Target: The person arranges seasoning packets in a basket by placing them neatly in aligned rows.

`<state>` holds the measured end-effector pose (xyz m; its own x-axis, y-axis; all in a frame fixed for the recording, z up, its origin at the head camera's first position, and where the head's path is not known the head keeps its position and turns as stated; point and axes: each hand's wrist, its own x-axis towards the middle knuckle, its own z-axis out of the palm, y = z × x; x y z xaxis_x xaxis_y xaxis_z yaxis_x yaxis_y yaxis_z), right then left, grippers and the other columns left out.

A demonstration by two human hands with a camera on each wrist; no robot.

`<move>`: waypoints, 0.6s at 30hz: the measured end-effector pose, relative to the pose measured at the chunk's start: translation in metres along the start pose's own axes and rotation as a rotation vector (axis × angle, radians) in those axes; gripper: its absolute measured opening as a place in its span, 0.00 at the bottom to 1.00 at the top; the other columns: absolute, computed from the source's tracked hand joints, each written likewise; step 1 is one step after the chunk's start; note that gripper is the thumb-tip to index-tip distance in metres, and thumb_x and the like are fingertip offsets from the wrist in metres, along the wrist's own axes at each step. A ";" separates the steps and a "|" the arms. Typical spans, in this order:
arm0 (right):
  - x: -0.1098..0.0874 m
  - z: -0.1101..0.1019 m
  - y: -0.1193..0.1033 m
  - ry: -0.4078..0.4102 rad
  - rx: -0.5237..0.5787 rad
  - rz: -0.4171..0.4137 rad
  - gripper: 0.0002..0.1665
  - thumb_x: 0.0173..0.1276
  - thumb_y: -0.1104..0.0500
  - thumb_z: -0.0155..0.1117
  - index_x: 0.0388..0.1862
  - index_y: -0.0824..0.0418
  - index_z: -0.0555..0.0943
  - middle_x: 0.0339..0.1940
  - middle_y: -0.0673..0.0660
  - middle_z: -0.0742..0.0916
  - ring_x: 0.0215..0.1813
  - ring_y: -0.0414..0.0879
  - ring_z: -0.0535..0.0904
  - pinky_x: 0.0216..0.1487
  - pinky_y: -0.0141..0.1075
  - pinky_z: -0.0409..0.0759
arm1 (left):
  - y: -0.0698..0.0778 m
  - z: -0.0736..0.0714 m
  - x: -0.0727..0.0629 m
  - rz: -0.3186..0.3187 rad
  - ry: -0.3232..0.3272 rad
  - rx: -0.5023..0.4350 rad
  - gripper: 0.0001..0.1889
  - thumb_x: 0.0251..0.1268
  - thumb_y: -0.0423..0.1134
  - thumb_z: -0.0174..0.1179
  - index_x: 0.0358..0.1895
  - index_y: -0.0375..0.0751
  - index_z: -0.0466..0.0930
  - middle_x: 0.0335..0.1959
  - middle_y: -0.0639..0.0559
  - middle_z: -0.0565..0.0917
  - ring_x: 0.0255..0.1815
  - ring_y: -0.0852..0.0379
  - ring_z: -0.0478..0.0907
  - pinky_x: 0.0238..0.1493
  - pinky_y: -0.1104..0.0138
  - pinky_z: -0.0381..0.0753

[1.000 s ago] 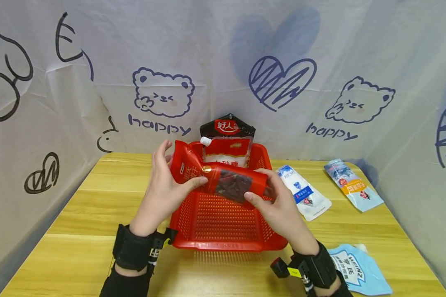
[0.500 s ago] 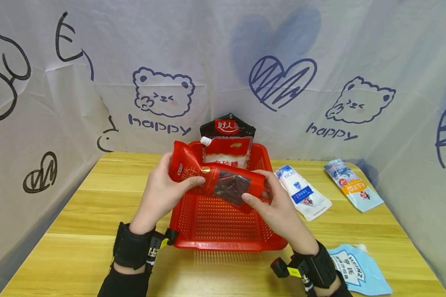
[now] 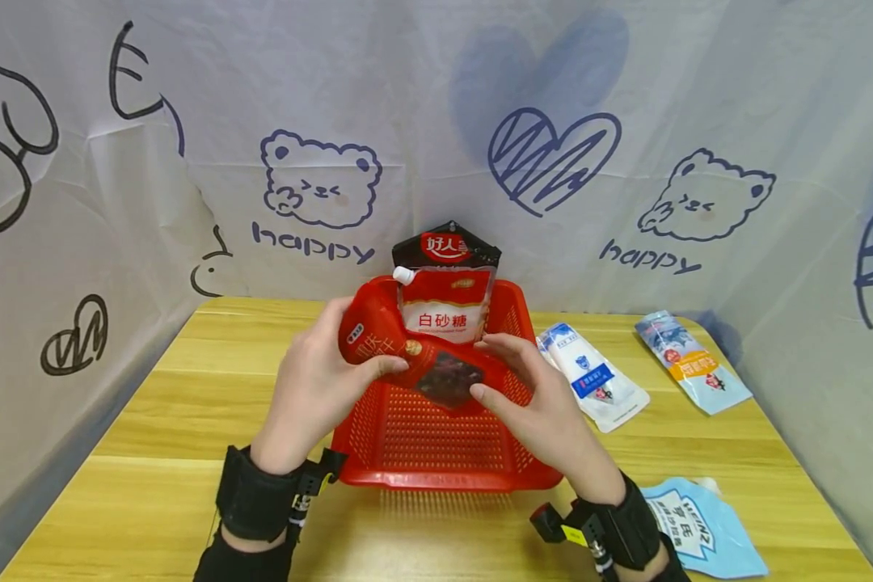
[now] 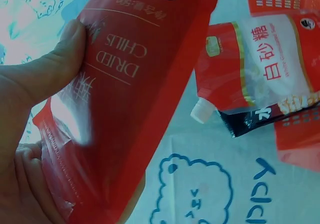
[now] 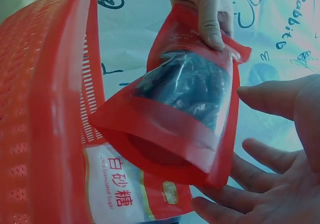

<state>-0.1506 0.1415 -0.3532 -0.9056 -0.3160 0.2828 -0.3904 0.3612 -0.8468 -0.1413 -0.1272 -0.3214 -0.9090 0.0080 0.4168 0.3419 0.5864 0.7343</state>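
red chili pouch [image 3: 423, 365] over basket [image 3: 447, 480], left hand [image 3: 316, 378] pinching its 9 o'clock end, right hand [image 3: 544, 402] spread, gripless, at 3 o'clock; best cup that end, clear of sugar pouch [image 3: 444, 311] at 12.

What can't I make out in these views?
- Head: most fingers of the left hand, behind the red plastic dried-chili pouch.
- Head: most of the black plastic pouch, behind the red-and-white sugar pouch.
- Head: left end of the light-blue Heinz pouch, behind the black wrist strap.
- Left wrist: dried-chili pouch's window end, cut off by top edge.
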 end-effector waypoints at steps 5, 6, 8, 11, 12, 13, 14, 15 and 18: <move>-0.001 0.004 -0.001 -0.045 -0.106 -0.070 0.31 0.69 0.58 0.75 0.70 0.53 0.77 0.67 0.51 0.82 0.68 0.49 0.78 0.68 0.55 0.78 | 0.008 0.003 -0.004 0.061 -0.004 0.091 0.41 0.49 0.41 0.84 0.67 0.40 0.73 0.54 0.43 0.87 0.47 0.46 0.87 0.45 0.51 0.90; -0.001 0.004 -0.001 -0.056 -0.127 -0.081 0.30 0.69 0.58 0.75 0.69 0.52 0.78 0.66 0.51 0.82 0.67 0.48 0.79 0.67 0.54 0.79 | 0.009 0.004 -0.005 0.074 -0.011 0.102 0.41 0.48 0.41 0.84 0.67 0.40 0.73 0.53 0.43 0.88 0.46 0.46 0.88 0.45 0.52 0.90; -0.001 0.006 0.000 -0.080 -0.155 -0.097 0.29 0.69 0.58 0.75 0.68 0.52 0.79 0.64 0.50 0.83 0.64 0.47 0.80 0.64 0.52 0.82 | 0.012 0.006 -0.006 0.105 -0.026 0.118 0.40 0.47 0.41 0.85 0.65 0.40 0.75 0.51 0.44 0.88 0.45 0.48 0.88 0.44 0.53 0.90; -0.001 0.007 0.000 -0.113 -0.171 -0.106 0.29 0.69 0.59 0.74 0.68 0.52 0.80 0.62 0.50 0.85 0.61 0.46 0.82 0.62 0.49 0.84 | 0.014 0.010 -0.007 0.143 -0.042 0.139 0.40 0.45 0.42 0.85 0.64 0.41 0.77 0.50 0.46 0.89 0.44 0.49 0.88 0.44 0.55 0.90; -0.001 0.007 0.000 -0.117 -0.175 -0.107 0.29 0.69 0.60 0.74 0.68 0.52 0.80 0.62 0.50 0.85 0.61 0.46 0.82 0.62 0.48 0.84 | 0.014 0.011 -0.007 0.150 -0.045 0.143 0.40 0.45 0.42 0.85 0.64 0.41 0.77 0.50 0.47 0.89 0.44 0.50 0.88 0.44 0.55 0.90; -0.001 0.007 0.000 -0.119 -0.179 -0.108 0.29 0.69 0.61 0.74 0.68 0.53 0.80 0.61 0.50 0.86 0.60 0.46 0.83 0.61 0.48 0.84 | 0.014 0.011 -0.007 0.156 -0.047 0.145 0.40 0.45 0.43 0.85 0.64 0.41 0.77 0.50 0.47 0.89 0.44 0.50 0.88 0.44 0.55 0.90; -0.001 0.007 0.000 -0.118 -0.185 -0.109 0.29 0.68 0.61 0.74 0.68 0.53 0.80 0.60 0.51 0.86 0.59 0.46 0.83 0.61 0.47 0.84 | 0.014 0.012 -0.007 0.161 -0.049 0.151 0.40 0.45 0.43 0.85 0.64 0.41 0.77 0.50 0.47 0.89 0.44 0.50 0.87 0.44 0.55 0.90; -0.001 0.007 0.000 -0.113 -0.192 -0.109 0.29 0.68 0.62 0.75 0.67 0.54 0.80 0.60 0.51 0.86 0.59 0.46 0.83 0.61 0.47 0.84 | 0.014 0.013 -0.007 0.162 -0.051 0.157 0.40 0.45 0.43 0.85 0.64 0.41 0.77 0.50 0.47 0.88 0.44 0.50 0.87 0.44 0.55 0.89; -0.001 0.007 -0.001 -0.099 -0.207 -0.107 0.29 0.67 0.64 0.74 0.67 0.56 0.80 0.59 0.52 0.86 0.57 0.46 0.84 0.60 0.47 0.85 | 0.014 0.014 -0.007 0.163 -0.066 0.163 0.40 0.47 0.44 0.85 0.65 0.42 0.75 0.51 0.47 0.88 0.45 0.50 0.87 0.44 0.54 0.89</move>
<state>-0.1486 0.1354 -0.3558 -0.8408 -0.4429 0.3112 -0.5177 0.4900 -0.7014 -0.1336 -0.1079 -0.3215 -0.8606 0.1630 0.4825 0.4469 0.6960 0.5620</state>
